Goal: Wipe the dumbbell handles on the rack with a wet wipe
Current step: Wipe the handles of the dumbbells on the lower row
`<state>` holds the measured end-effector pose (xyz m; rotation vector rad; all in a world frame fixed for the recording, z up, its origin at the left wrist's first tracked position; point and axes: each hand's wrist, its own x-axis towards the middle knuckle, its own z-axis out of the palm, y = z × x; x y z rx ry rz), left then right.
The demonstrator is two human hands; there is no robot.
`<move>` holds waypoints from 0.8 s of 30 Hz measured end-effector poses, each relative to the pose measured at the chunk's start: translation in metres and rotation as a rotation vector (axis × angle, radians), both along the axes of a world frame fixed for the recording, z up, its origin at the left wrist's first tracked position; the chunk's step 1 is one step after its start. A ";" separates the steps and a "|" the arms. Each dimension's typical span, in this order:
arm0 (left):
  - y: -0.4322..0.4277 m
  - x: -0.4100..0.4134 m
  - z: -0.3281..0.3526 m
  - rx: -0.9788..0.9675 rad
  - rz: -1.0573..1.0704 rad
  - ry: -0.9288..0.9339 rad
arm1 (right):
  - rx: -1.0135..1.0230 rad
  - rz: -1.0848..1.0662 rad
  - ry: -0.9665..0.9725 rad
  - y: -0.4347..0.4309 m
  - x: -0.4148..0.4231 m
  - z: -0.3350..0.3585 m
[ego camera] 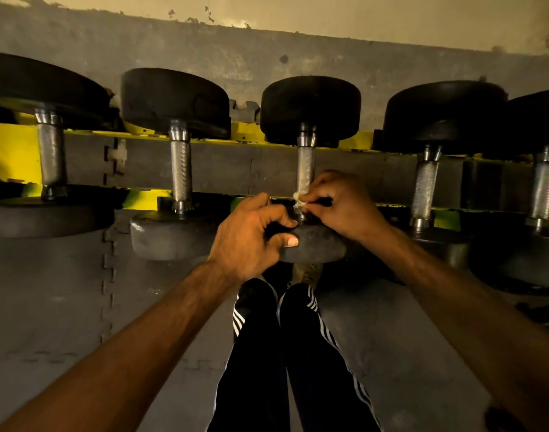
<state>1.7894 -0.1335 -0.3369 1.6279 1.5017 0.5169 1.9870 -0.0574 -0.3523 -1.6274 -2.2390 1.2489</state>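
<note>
1. Both hands meet at the frame's centre, over the middle dumbbell [309, 110] on the yellow rack [14, 151].
2. Left hand [251, 235], at about 8 o'clock from the handle's near end, clamps the rim of that dumbbell's near weight plate [317, 247], thumb pressed on its front edge.
3. Right hand [338, 204], at about 3 o'clock from the handle, pinches a small crumpled wet wipe [299, 200] between thumb and fingertips.
4. That wipe touches the lower end of the knurled steel handle [305, 166], just above the near plate.
5. Four other dumbbells lie on the rack, two toward 9 o'clock and two toward 3 o'clock, their handles bare.
6. Black trousers with white side stripes [298, 353] fill the 6 o'clock area, above a grey interlocking floor mat [64, 291].
7. At 12 o'clock, a stained wall [204, 48] rises behind the rack.
</note>
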 end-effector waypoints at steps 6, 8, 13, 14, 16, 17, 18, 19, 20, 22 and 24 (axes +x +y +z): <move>-0.003 0.000 -0.002 0.013 0.011 0.002 | 0.298 -0.025 -0.176 0.036 -0.003 -0.003; -0.003 0.000 -0.002 0.011 0.015 0.005 | 0.293 -0.023 -0.166 0.036 -0.006 -0.005; -0.004 0.002 -0.002 0.024 0.040 0.010 | 0.182 0.491 -0.147 0.021 -0.006 0.001; -0.004 0.002 -0.002 0.022 0.046 0.011 | 0.206 0.444 -0.174 0.025 -0.011 0.002; -0.006 0.004 -0.002 0.030 0.059 0.018 | 0.239 0.271 -0.293 0.037 -0.028 0.005; -0.007 0.004 -0.001 0.032 0.063 0.019 | 0.247 0.257 -0.392 0.041 -0.038 0.006; -0.008 0.003 -0.001 0.031 0.065 0.017 | 0.242 0.309 -0.495 0.045 -0.049 0.009; -0.008 0.002 -0.001 0.031 0.064 0.013 | 0.230 0.403 -0.574 0.046 -0.059 0.011; -0.007 0.002 -0.002 0.035 0.063 0.006 | 0.216 0.510 -0.625 0.048 -0.067 0.014; -0.005 0.001 -0.002 0.036 0.052 -0.005 | 0.206 0.733 -0.666 0.049 -0.075 0.023; -0.005 0.001 -0.002 0.027 0.051 -0.020 | 0.207 0.851 -0.659 0.053 -0.074 0.030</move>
